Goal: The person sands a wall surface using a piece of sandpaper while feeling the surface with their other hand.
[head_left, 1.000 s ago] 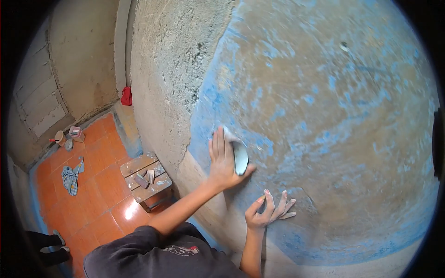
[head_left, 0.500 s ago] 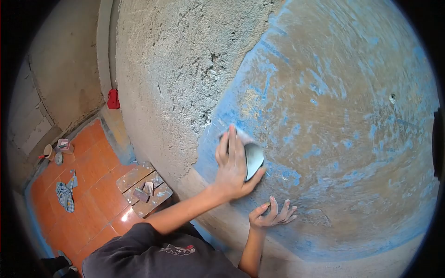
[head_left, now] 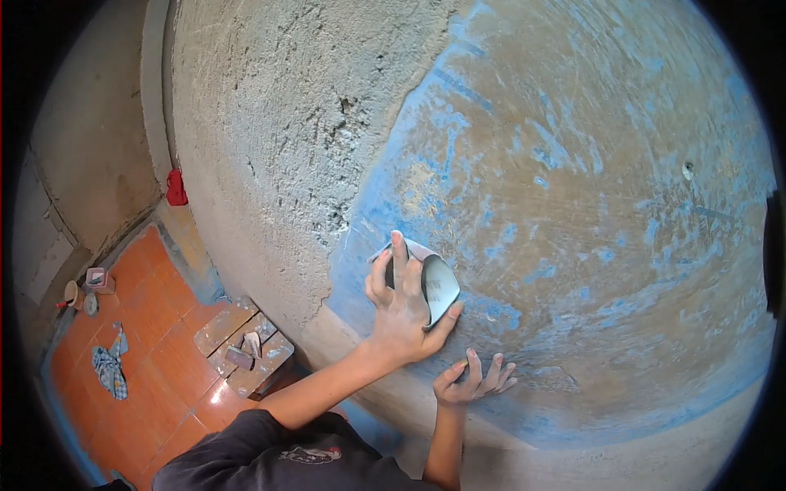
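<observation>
My left hand [head_left: 401, 315] presses a curled sheet of sandpaper [head_left: 442, 288] against the wall [head_left: 565, 237], fingers over it and thumb at its lower right edge. The sheet's pale backing shows faint print, and its far corner sticks out past my fingers. Below and to the right, my right hand [head_left: 475, 380] is at the lower wall with fingers apart and loosely bent; nothing shows in it. Worn blue paint over brown covers this part of the wall. Dust whitens the fingertips of both hands.
Rough bare plaster [head_left: 278, 123] borders the paint on the left. A low wooden stool [head_left: 278, 350] holds two small blocks. On the orange tiled floor [head_left: 164, 327] lie a checked cloth [head_left: 109, 370] and a pink container [head_left: 100, 281]. A red item [head_left: 176, 188] rests by the corner.
The view has shifted, so the wall and floor sit farther left. My left hand, still on the sandpaper, has moved slightly along the wall and looks sharper. My right hand keeps its pose.
</observation>
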